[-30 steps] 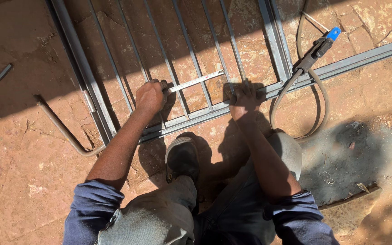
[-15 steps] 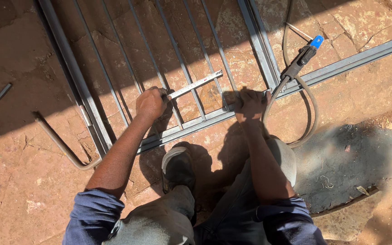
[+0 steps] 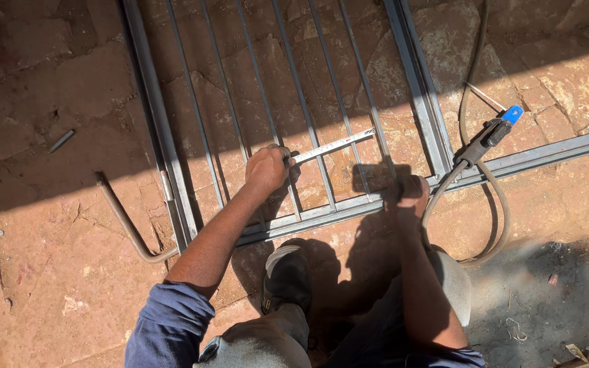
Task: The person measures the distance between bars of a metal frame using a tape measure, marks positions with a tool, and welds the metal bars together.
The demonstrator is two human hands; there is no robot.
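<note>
I crouch over a grey steel grille (image 3: pixel 172 170) of thin upright bars lying flat on the stone floor. My left hand (image 3: pixel 267 169) grips one end of a flat metal ruler (image 3: pixel 335 144), which lies slanted across a few bars. My right hand (image 3: pixel 412 196) sits in shadow on the grille's lower rail (image 3: pixel 322 215), fingers closed around a dark rectangular object (image 3: pixel 376 177); I cannot tell what it is. My dark shoe (image 3: pixel 286 276) stands just below that rail.
A welding electrode holder (image 3: pixel 489 136) with a blue tip rests on the rail right of my right hand, its cable (image 3: pixel 499 225) looping beside it. A bent pipe (image 3: pixel 127 228) lies left of the grille, a small metal piece (image 3: pixel 61 141) farther left.
The view has drifted, so the grille sits lower in the frame. Both hands stay on the grille, the left still holding the ruler across the bars.
</note>
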